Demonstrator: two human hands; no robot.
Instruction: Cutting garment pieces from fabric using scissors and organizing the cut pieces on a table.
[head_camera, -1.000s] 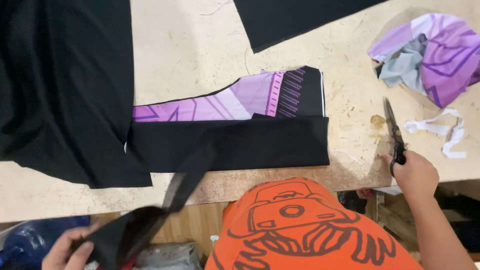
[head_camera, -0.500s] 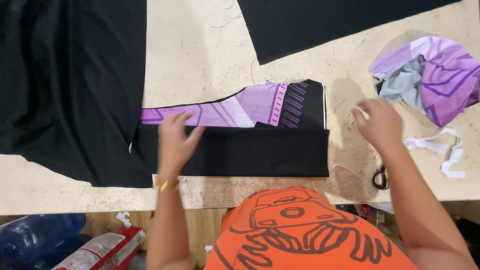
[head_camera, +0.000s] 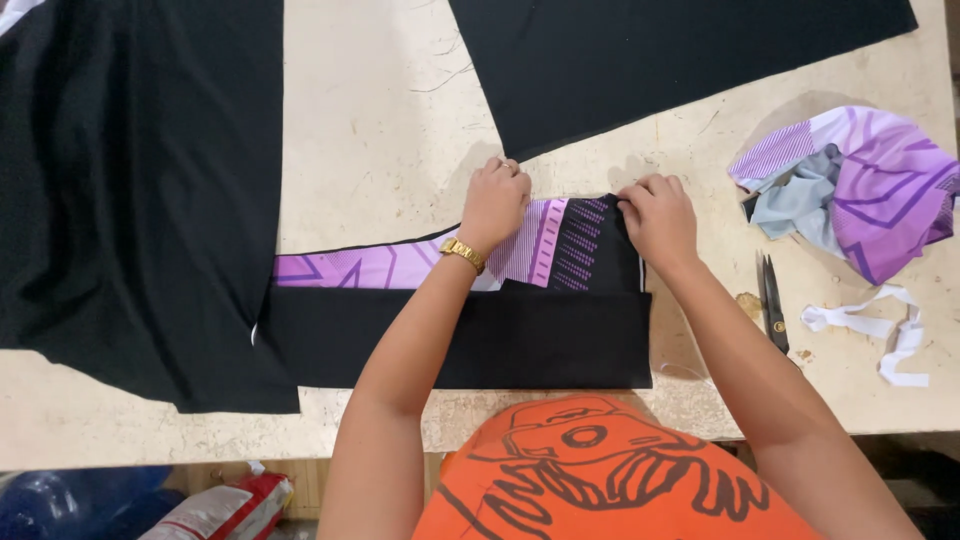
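Observation:
A purple, white and black patterned fabric piece (head_camera: 400, 266) lies across the beige table (head_camera: 380, 130), with a long black fabric panel (head_camera: 540, 340) laid along its near side. My left hand (head_camera: 494, 203), with a gold watch at the wrist, presses on the far edge of the patterned piece. My right hand (head_camera: 658, 218) pinches the same piece at its black striped right corner. Black scissors (head_camera: 772, 302) lie on the table to the right of my right arm, untouched.
A large black cloth (head_camera: 130, 190) covers the table's left side and another black sheet (head_camera: 660, 60) lies at the far right. A crumpled purple and grey fabric bundle (head_camera: 860, 185) and white strips (head_camera: 880, 330) sit at the right edge. Bags (head_camera: 215, 510) lie on the floor.
My right hand set the scissors down and moved left to the patterned piece's corner. My left hand came up from below the table and slid to the piece's far edge.

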